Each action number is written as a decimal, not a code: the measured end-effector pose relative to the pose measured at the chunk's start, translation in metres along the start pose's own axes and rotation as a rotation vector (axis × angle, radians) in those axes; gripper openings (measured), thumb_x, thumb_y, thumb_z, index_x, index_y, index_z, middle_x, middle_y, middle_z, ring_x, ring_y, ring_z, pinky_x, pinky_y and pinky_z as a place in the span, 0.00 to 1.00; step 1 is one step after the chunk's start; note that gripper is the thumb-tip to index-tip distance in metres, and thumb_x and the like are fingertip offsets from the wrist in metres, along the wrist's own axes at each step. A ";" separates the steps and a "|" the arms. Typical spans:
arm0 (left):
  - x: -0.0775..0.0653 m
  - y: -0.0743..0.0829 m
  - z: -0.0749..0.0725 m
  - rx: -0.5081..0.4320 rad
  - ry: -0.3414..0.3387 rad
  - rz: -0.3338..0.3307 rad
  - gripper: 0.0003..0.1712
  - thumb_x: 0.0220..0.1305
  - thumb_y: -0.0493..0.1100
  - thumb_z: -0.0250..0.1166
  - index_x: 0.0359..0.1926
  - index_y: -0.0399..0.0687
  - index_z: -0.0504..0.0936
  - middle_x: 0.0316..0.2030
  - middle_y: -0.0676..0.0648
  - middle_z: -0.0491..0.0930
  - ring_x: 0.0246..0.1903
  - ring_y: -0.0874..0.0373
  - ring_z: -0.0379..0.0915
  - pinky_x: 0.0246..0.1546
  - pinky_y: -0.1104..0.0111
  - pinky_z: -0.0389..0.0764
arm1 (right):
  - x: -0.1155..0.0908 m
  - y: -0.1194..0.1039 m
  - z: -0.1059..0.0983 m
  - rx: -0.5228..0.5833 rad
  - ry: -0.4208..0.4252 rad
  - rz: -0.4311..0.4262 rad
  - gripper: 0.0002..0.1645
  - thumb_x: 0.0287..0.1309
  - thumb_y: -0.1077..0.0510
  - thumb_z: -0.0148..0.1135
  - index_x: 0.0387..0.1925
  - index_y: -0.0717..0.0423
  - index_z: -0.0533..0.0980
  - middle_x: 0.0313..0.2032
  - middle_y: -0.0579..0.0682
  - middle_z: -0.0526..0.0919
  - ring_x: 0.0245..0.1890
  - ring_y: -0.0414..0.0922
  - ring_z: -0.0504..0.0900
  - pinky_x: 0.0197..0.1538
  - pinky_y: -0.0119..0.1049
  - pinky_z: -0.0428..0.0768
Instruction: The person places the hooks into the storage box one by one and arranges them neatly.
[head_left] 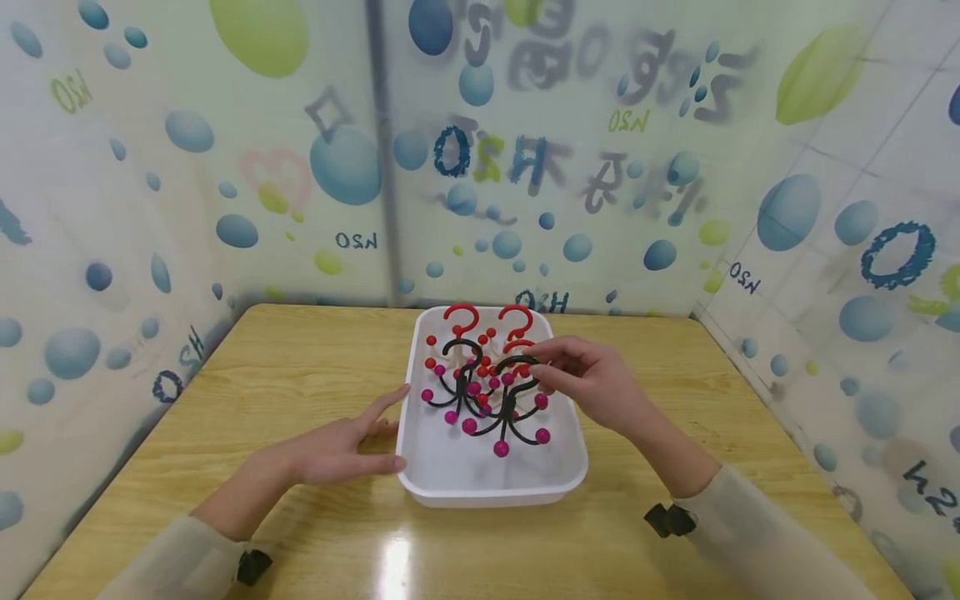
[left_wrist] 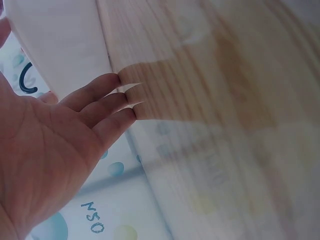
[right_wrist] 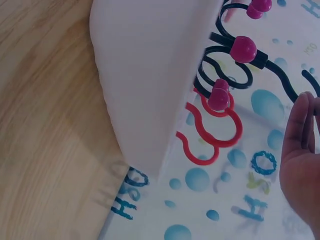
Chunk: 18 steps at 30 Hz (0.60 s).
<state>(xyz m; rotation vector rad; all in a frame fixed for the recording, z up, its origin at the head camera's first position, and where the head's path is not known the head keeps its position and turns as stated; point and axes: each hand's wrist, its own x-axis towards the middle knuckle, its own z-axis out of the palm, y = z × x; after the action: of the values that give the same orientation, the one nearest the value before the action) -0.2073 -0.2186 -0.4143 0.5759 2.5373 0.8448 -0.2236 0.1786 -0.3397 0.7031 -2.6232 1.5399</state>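
Observation:
A white plastic tray point(head_left: 487, 483) holds several hook-topped pieces with curved legs ending in balls. My right hand point(head_left: 600, 383) pinches the hook of the near right black piece point(head_left: 508, 408), whose legs carry magenta balls. In the right wrist view, the fingertips point(right_wrist: 304, 102) meet on that black hook, and its legs show above the tray's edge. Just left of it stands another black piece point(head_left: 462, 385). Red-hooked pieces point(head_left: 476, 317) with red balls are behind them. My left hand point(head_left: 337, 454) touches the tray's left side with fingers extended; in the left wrist view its palm point(left_wrist: 50, 140) faces the camera.
The tray stands on a light wooden table point(head_left: 300, 375), toward its back edge. Patterned curtain-like sheets point(head_left: 315, 267) with blue and green spots close in the back and both sides. Wood surface extends left and right of the tray.

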 end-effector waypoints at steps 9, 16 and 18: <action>0.000 0.000 0.000 0.013 0.001 0.002 0.61 0.73 0.71 0.66 0.90 0.71 0.37 0.81 0.44 0.70 0.80 0.30 0.64 0.77 0.27 0.63 | 0.011 0.007 0.019 -0.033 -0.056 0.012 0.16 0.74 0.58 0.71 0.60 0.50 0.88 0.45 0.55 0.92 0.38 0.51 0.88 0.39 0.33 0.88; 0.000 0.001 0.001 0.019 0.003 -0.004 0.61 0.74 0.72 0.66 0.90 0.71 0.36 0.81 0.43 0.71 0.80 0.29 0.65 0.77 0.27 0.63 | 0.015 0.012 0.026 -0.043 -0.123 0.100 0.15 0.74 0.57 0.71 0.59 0.49 0.87 0.47 0.55 0.93 0.40 0.51 0.90 0.44 0.40 0.90; 0.000 0.001 0.001 0.012 -0.001 -0.013 0.61 0.73 0.72 0.66 0.90 0.72 0.36 0.81 0.43 0.70 0.80 0.29 0.64 0.77 0.27 0.63 | 0.016 0.015 0.028 -0.046 -0.137 0.120 0.15 0.74 0.57 0.71 0.59 0.49 0.88 0.47 0.54 0.93 0.39 0.49 0.90 0.44 0.38 0.89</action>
<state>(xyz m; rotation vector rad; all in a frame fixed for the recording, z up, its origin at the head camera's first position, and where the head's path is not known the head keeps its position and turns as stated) -0.2069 -0.2173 -0.4147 0.5621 2.5440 0.8253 -0.2380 0.1558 -0.3624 0.6836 -2.8399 1.5046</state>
